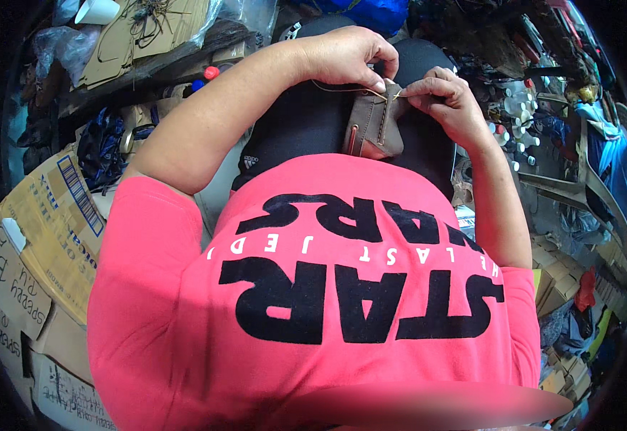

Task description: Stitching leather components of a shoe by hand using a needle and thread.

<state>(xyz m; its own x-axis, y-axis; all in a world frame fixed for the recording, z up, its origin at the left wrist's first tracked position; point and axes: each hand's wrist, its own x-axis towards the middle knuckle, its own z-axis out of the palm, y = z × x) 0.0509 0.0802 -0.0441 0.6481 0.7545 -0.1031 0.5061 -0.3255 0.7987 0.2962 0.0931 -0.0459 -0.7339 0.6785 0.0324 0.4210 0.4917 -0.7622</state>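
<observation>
A brown leather shoe upper (pixel 371 123) rests on my lap between my dark-trousered thighs. A line of stitches runs along it, and a reddish lace shows at its left side. My left hand (pixel 353 59) is just above its far end, thumb and fingers closed on a pale thread (pixel 325 87) that loops out to the left. On the other side, my right hand (pixel 444 99) pinches the thread at the far right edge of the upper, touching the leather. Whether either hand also holds a needle is too small to see.
Cardboard boxes (pixel 58 237) stand at my left, with cardboard sheets (pixel 148 36) farther off. Several small white bottles (pixel 520 118) are at the right, near a grey chair-like frame (pixel 579 190). More cardboard (pixel 554 276) lies at the lower right. A blue plastic bag (pixel 374 14) sits beyond my knees.
</observation>
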